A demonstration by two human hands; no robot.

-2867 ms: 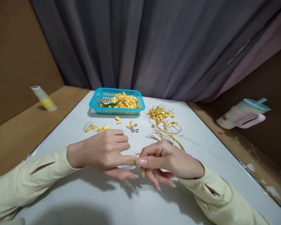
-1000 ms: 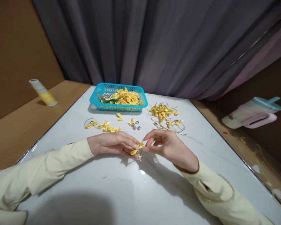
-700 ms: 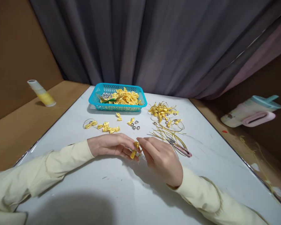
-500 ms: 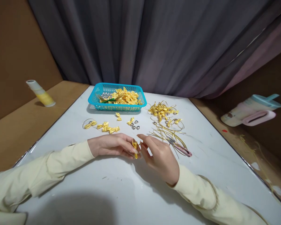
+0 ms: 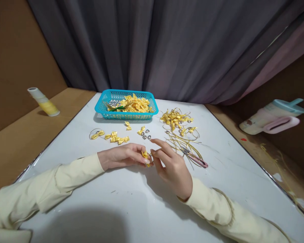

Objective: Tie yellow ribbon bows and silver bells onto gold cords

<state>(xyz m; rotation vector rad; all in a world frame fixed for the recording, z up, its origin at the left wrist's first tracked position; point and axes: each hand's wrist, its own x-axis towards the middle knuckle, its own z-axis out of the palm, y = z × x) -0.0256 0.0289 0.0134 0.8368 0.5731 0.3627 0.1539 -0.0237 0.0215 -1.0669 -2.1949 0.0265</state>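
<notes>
My left hand (image 5: 125, 156) is closed on a small yellow ribbon bow (image 5: 145, 154), held between thumb and fingers just above the white tabletop. Close beside the bow, my right hand (image 5: 173, 170) has its thumb and index finger pinched together. Something thin seems to lie at those fingertips, too small to make out. Beyond my hands lie several loose yellow bows (image 5: 113, 136) and several silver heart-shaped pieces (image 5: 144, 136). To the right of my right hand are gold cords (image 5: 177, 143) with pink-handled snips (image 5: 197, 161) on them.
A blue basket (image 5: 126, 116) holding yellow bows, silver pieces and gold cords stands at the back. Right of it is a pile of bows on gold cords (image 5: 176, 118). A ribbon spool (image 5: 44, 101) stands far left; a tumbler with a pink handle (image 5: 264, 116) is far right.
My right index finger has lifted a little, and the bow has tilted and shifted slightly in my left fingers. Both hands remain close together at the same spot.
</notes>
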